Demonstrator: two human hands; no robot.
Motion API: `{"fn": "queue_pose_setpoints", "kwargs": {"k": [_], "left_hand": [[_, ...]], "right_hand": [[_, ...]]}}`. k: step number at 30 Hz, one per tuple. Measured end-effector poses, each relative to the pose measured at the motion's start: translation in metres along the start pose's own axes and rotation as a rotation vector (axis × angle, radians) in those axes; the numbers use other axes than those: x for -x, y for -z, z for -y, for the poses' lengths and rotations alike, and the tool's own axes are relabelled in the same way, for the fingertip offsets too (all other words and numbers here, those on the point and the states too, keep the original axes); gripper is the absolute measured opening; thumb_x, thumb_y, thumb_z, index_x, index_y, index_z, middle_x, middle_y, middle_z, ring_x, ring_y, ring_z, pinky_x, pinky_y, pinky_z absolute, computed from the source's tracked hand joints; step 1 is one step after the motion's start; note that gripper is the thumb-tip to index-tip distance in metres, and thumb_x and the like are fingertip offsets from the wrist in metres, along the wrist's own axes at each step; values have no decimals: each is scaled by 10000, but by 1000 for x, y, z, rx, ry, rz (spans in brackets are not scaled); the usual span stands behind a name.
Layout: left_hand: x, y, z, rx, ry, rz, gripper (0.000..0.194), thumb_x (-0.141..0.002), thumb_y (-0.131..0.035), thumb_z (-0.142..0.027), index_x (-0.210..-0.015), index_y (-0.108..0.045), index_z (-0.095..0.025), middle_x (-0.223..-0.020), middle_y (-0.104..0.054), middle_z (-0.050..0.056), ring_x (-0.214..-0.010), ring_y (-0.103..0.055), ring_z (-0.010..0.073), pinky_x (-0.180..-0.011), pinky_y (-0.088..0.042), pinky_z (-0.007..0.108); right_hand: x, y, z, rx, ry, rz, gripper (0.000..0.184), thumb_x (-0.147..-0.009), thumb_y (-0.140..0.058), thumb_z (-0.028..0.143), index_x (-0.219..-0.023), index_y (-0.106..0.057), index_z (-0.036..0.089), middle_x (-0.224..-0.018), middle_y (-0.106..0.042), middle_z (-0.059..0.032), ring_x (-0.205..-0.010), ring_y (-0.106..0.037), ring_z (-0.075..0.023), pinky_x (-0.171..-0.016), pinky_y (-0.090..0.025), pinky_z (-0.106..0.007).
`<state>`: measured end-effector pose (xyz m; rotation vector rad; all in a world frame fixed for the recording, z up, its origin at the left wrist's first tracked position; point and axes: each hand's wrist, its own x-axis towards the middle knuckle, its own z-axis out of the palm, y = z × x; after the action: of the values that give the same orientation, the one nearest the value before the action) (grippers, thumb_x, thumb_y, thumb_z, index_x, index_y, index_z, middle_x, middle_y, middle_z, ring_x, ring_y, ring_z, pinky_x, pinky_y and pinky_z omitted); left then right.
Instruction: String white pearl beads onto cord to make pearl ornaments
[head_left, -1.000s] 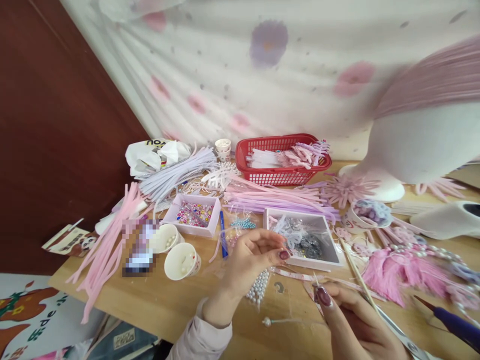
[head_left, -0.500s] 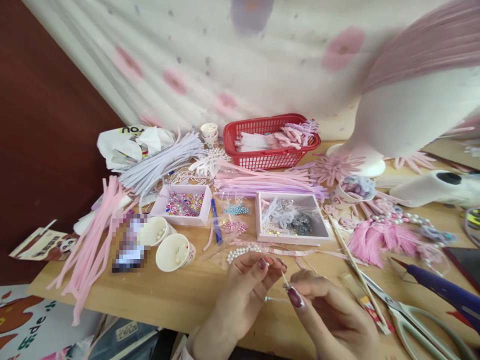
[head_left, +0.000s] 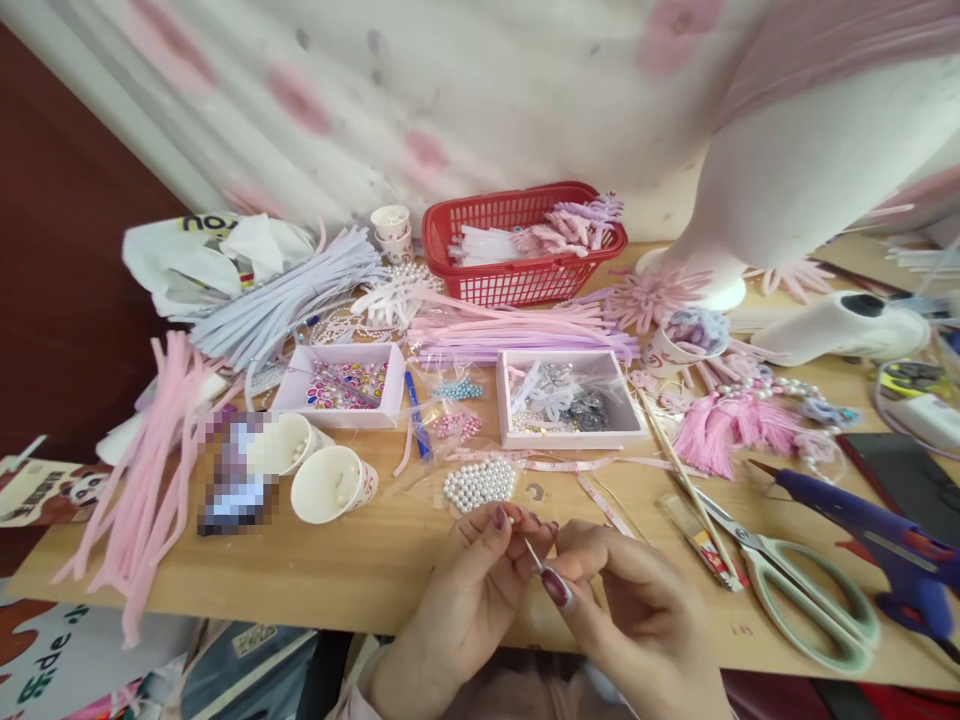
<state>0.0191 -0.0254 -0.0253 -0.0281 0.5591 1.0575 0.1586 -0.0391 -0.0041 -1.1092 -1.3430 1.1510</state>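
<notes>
My left hand (head_left: 472,590) and my right hand (head_left: 630,605) meet at the near edge of the wooden table (head_left: 300,580). Both pinch a thin metal pin (head_left: 534,556) between thumb and fingertips. The left fingers are closed around something tiny at the pin's upper end that I cannot make out. A clear bag of white pearls (head_left: 477,484) lies just beyond the hands. Behind it stands a white box of silver trinkets (head_left: 564,408).
Two paper cups (head_left: 330,484) and a box of coloured gems (head_left: 341,385) sit to the left. Pink pipe cleaners (head_left: 154,470) hang over the left edge. Scissors (head_left: 802,590) and a purple glue gun (head_left: 877,550) lie right. A red basket (head_left: 517,240) and a white mannequin stand (head_left: 795,180) are behind.
My left hand came back from the trinket box toward me and joined my right hand on the pin. The view tilted down, bringing the scissors and glue gun into sight.
</notes>
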Motion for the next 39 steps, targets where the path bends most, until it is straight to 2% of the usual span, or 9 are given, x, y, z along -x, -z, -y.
{"fn": "queue_pose_setpoints", "kwargs": {"k": [5, 12, 17, 26, 39], "left_hand": [[0, -5, -3, -11, 25, -40, 187, -641, -947, -237, -729, -796, -170, -772, -793, 10, -770, -740, 100, -754, -580, 176], [4, -9, -4, -13, 58, -43, 213, -616, -958, -256, -719, -790, -173, -758, -785, 0, -734, -732, 107, -731, -593, 203], [4, -8, -3, 21, 94, -108, 266, -569, -979, -235, -722, -774, -161, -740, -763, -7, -771, -716, 104, -761, -567, 196], [5, -7, -4, 2, 92, -73, 260, -579, -976, -244, -715, -770, -163, -727, -753, -16, -730, -711, 96, -739, -572, 205], [6, -2, -4, -44, 54, -26, 228, -600, -967, -232, -727, -787, -172, -736, -749, -22, -702, -687, 64, -714, -545, 152]], "right_hand": [[-2, -7, 4, 56, 2, -49, 121, -850, -699, 161, -758, -683, 237, -628, -639, 47, -575, -588, -106, -579, -504, -176], [-1, -5, 6, 106, -40, -9, 129, -885, -696, 212, -756, -695, 216, -647, -654, 35, -591, -582, -102, -605, -497, -181], [0, -4, 6, 105, -80, -2, 123, -900, -696, 239, -782, -713, 207, -677, -671, 5, -618, -593, -130, -604, -502, -216], [0, -4, 7, 63, -102, -3, 119, -896, -704, 261, -792, -728, 210, -683, -688, -1, -629, -611, -138, -609, -513, -220], [-2, -4, 10, 36, -157, 16, 183, -884, -692, 291, -734, -726, 192, -642, -680, -12, -591, -592, -142, -581, -507, -230]]}}
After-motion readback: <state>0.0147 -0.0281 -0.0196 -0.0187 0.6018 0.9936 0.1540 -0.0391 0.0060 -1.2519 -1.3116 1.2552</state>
